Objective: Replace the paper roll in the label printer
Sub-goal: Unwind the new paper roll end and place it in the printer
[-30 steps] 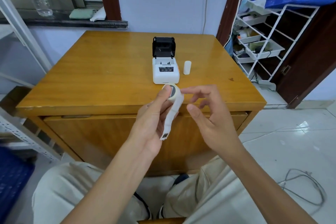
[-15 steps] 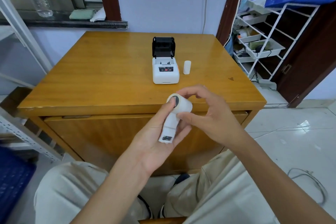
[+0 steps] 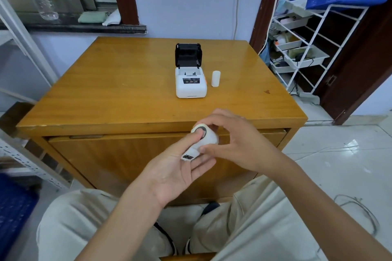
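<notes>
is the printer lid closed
No, the label printer sits on the table with its black lid flipped up and the paper bay exposed.

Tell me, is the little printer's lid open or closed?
Open. The label printer has its black lid tipped up behind it, so the empty paper bay shows.

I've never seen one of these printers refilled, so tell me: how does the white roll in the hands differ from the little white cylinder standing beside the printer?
The paper roll is fat and held on its side by the left hand and right hand; the small cylinder is slim, standing upright alone on the table. The roll trails a loose strip with black print; the cylinder looks plain. Both are white, and neither is inside the open label printer.
</notes>
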